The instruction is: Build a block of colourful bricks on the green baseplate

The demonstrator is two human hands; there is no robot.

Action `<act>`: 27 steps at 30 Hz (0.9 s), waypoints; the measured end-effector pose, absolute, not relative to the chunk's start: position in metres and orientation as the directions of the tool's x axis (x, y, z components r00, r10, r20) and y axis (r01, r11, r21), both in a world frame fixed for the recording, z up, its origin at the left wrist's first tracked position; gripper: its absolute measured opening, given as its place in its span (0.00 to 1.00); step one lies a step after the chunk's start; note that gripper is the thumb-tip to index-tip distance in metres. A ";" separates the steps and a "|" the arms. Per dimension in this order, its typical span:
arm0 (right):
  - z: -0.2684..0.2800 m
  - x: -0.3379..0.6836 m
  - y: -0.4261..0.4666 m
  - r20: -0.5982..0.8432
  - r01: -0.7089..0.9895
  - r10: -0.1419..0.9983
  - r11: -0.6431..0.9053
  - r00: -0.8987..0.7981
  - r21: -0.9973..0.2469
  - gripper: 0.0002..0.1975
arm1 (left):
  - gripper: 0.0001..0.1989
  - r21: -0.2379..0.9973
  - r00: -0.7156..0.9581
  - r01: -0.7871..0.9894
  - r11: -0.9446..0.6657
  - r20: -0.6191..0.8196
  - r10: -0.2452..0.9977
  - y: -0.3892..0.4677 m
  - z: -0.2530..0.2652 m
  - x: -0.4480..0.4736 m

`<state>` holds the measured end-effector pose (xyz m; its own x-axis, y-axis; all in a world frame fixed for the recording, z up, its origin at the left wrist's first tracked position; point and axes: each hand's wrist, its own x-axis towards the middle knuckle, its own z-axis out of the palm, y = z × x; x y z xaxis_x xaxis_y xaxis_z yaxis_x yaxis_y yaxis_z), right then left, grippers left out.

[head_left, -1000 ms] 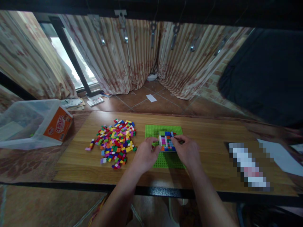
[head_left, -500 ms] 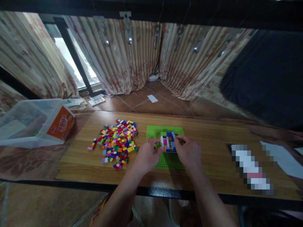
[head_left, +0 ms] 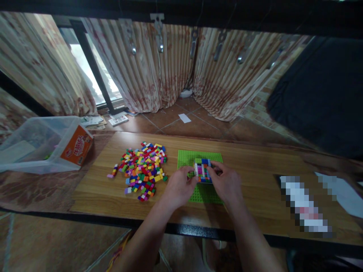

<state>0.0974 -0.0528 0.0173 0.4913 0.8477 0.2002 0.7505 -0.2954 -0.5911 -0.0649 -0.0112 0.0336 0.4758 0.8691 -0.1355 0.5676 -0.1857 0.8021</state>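
Observation:
A block of many-coloured building bricks [head_left: 203, 172] sits over a green studded baseplate [head_left: 185, 155]. My left hand [head_left: 181, 185] is closed at the left side of the block, thumb and forefinger against its edge. On the opposite side, my right hand [head_left: 227, 182] pinches the block's right edge, with its fingers curled around the far corner. White, pink, blue, red and green bricks show on the block's upper face. The fingertips partly hide both side edges.
A pile of loose bricks [head_left: 144, 166] lies left of the baseplate on the wooden board [head_left: 96, 181]. Farther left, a clear plastic bin [head_left: 42, 130] with an orange label lies tipped. A blurred-out object [head_left: 304, 204] and a white sheet [head_left: 344, 192] are at the right.
Both hands stay at the brick block, with the right fingers shifted slightly along its right edge. The whole view has moved a little.

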 end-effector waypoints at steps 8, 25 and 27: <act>0.016 0.098 -0.053 0.220 0.770 0.860 -0.265 0.461 -0.580 0.20 | 0.14 0.811 0.497 0.542 -0.220 -0.098 0.862 -0.012 0.029 -0.065; 0.013 0.095 -0.051 0.246 0.798 0.870 -0.235 0.428 -0.555 0.21 | 0.12 0.770 0.484 0.595 -0.232 -0.112 0.868 -0.013 0.027 -0.060; 0.012 0.095 -0.053 0.257 0.810 0.872 -0.228 0.417 -0.541 0.21 | 0.13 0.768 0.487 0.594 -0.239 -0.106 0.867 -0.013 0.026 -0.060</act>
<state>0.0952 -0.0527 0.0125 0.4171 0.8719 0.2566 0.8097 -0.2283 -0.5406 -0.0597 -0.0134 0.0262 0.4867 0.8671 -0.1064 0.5939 -0.2391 0.7682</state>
